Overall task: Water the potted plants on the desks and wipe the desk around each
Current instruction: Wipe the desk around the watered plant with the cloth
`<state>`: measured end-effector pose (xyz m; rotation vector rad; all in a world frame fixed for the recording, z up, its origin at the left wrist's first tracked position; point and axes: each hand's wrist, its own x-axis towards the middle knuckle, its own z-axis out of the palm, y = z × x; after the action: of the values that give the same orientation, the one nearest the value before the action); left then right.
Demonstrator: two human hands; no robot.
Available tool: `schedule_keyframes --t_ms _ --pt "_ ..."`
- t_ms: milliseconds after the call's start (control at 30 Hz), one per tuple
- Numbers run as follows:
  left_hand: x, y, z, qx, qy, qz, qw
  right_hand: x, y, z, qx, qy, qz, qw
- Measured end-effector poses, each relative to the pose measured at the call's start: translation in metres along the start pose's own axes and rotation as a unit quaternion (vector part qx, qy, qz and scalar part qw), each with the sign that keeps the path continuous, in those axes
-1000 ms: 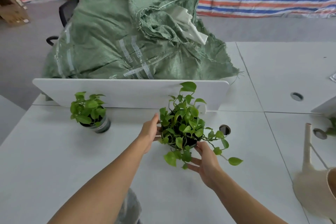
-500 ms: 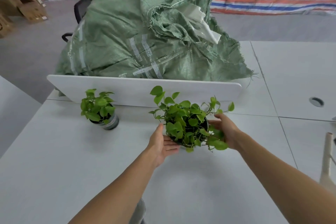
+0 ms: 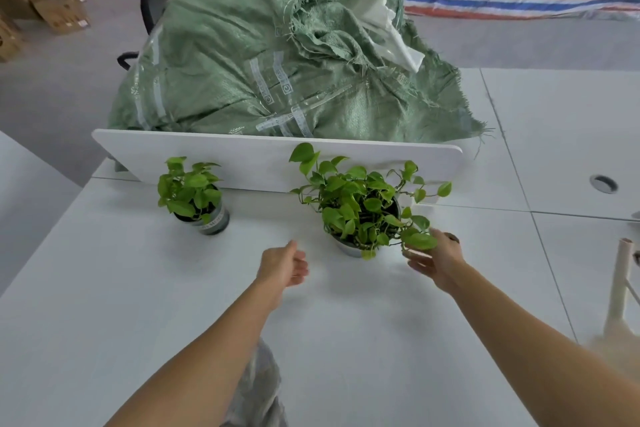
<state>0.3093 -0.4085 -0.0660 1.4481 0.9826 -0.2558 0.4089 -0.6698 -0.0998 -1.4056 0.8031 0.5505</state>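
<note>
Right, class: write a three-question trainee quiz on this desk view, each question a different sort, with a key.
1. True or false: the left hand grips the larger pothos pot.
2. Multiple choice: the cream watering can stands A) at the right edge, B) behind the white divider panel, C) beside the smaller pothos plant.
3. Fill in: behind the divider lies a green woven ____.

Key: 1 false, it is open and apart; the right hand is also open, by the trailing leaves. 2 A. 3 sack.
</note>
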Motion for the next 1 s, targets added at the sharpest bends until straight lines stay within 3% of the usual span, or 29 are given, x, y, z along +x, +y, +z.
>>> schedule_keyframes --t_ms 167,233,300,400,467,567,767,867,1000 --pt "-0.001 -0.065 -0.093 0.207 0.161 0.097 0.96 -0.033 0.067 0.009 -0.008 0.07 -0.045 0.996" --pt "-0.004 -0.093 -0.13 0.271 0.195 0.104 0.937 -0.061 0.102 0.034 -0.121 0.077 -0.131 0.981" --pt "-0.008 -0.12 -0.162 0.296 0.22 0.088 0.925 -0.095 0.149 0.071 -0.316 0.038 -0.272 0.908" --pt "-0.012 -0.158 -0.203 0.324 0.245 0.071 0.911 -0.134 0.232 0.13 -0.486 -0.032 -0.502 0.714" --pt "-0.012 -0.181 -0.229 0.358 0.253 0.077 0.895 -0.149 0.29 0.167 -0.568 -0.105 -0.528 0.623" --pt "-0.01 -0.203 -0.249 0.409 0.248 0.117 0.87 -0.163 0.351 0.186 -0.674 -0.152 -0.465 0.554" --pt "-0.009 -0.232 -0.23 0.513 0.18 0.231 0.807 -0.178 0.389 0.063 -0.715 -0.116 -0.452 0.52" --pt "-0.016 -0.24 -0.195 0.54 0.136 0.27 0.786 -0.169 0.373 -0.027 -0.708 -0.05 -0.422 0.564" --pt "-0.021 -0.243 -0.16 0.532 0.112 0.281 0.791 -0.124 0.306 -0.084 -0.704 0.085 -0.261 0.655"
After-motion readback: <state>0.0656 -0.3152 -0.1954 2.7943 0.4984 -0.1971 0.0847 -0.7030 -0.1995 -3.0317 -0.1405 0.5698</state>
